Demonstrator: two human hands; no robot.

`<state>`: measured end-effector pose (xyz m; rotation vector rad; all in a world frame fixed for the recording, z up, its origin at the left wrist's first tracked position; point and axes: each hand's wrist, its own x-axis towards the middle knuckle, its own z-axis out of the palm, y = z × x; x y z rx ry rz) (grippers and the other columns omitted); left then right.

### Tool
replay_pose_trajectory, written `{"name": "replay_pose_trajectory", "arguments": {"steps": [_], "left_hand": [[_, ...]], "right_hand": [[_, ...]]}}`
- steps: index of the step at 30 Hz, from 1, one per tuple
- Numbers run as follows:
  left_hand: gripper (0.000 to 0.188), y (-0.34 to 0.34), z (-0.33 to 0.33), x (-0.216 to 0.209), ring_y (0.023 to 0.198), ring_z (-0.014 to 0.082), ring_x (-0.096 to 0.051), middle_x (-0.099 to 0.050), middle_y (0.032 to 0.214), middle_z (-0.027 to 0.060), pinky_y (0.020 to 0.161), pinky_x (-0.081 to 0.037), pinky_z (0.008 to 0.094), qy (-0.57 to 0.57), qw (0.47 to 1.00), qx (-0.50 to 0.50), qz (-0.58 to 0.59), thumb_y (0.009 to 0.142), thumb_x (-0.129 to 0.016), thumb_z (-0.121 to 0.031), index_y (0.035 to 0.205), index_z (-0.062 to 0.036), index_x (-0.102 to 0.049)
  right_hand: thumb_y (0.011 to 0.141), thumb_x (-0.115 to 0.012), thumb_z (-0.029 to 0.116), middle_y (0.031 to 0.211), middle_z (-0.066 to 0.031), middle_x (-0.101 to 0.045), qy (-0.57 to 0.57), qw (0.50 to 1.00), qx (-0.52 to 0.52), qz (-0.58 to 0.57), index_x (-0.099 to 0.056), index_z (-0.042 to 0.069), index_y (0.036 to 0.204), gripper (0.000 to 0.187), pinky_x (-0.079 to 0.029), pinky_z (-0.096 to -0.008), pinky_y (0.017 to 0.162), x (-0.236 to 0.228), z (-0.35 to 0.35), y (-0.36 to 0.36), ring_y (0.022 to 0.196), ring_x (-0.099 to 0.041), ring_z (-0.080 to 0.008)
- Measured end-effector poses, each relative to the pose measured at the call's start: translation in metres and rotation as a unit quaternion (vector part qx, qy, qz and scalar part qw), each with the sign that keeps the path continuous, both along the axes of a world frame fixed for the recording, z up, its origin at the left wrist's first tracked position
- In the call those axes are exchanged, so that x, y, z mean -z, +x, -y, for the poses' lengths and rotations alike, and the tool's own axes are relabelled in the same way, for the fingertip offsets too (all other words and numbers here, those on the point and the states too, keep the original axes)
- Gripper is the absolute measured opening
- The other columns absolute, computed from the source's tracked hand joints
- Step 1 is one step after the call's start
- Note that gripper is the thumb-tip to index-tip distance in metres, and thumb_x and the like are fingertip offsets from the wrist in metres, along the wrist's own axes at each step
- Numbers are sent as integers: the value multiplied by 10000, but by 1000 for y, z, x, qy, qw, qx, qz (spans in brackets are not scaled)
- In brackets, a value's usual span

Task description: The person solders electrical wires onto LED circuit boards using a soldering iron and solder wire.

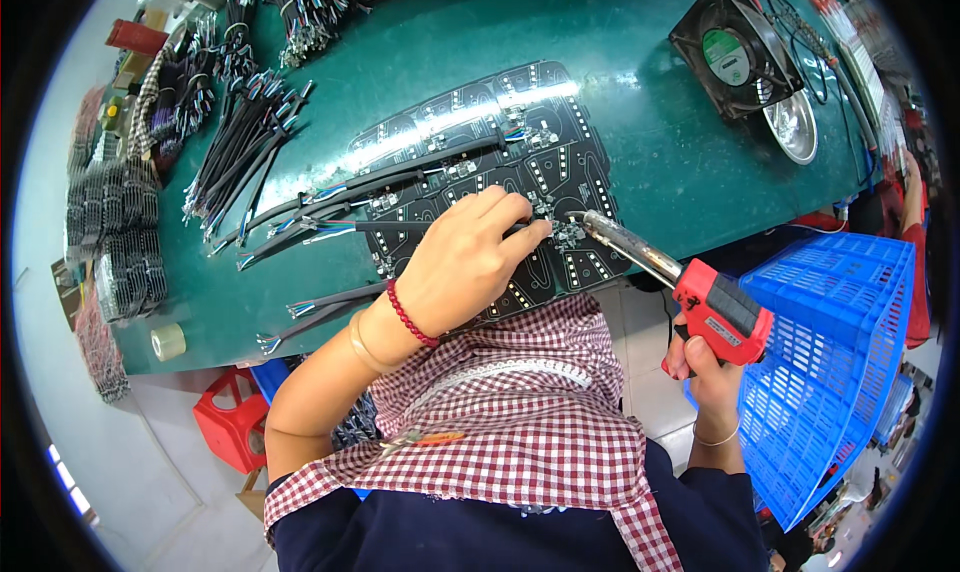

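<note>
Several black circuit boards (470,112) lie joined as a panel on the green table (650,132). My left hand (465,262) rests over the boards, with thumb and fingers pinched near a small cluster of metal contacts. A black cable (390,226) with bare coloured wires at its outer end runs under that hand into its grip; the pinched tip is hidden. My right hand (705,367) is wrapped around the handle of a red and black soldering gun (725,312). Its metal tip meets the board right beside my left fingertips. Other black cables (380,182) lie across the panel.
Bundles of cables (250,142) and stacked dark parts (130,242) occupy the left side. A fan (730,52) and a metal dish (792,127) stand at the right. A blue crate (830,362) is beside my right arm; a red stool (230,417) stands below left.
</note>
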<state>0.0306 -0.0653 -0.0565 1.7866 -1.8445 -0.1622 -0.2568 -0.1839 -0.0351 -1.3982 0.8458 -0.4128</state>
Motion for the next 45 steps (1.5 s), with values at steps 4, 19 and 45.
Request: {"name": "replay_pose_trajectory", "arguments": {"steps": [4,19,45], "left_hand": [[277,3,2,-2,827,239,-532,-522,891,89,727,-456,335,12,1000,9,7,706,-599,-29,977,-18,-653],[282,4,4,-4,801,268,-544,-536,911,105,712,-471,370,19,1000,7,-21,696,-658,16,976,-16,-644],[326,-5,-1,-7,819,269,-542,-538,914,112,725,-476,362,27,999,-25,-11,681,-643,37,1004,-7,-649]], "right_hand": [[897,-608,231,586,-75,-516,6,1000,-27,7,-526,-43,1095,347,-382,-250,432,5,0,0,452,-450,-113],[885,-562,89,623,-74,-533,-102,988,-116,4,-520,-81,1123,296,-409,-251,465,24,5,-8,497,-476,-110],[892,-619,178,609,-58,-523,-89,992,-89,-12,-524,-76,1078,329,-412,-254,468,21,3,-14,481,-483,-118]]}}
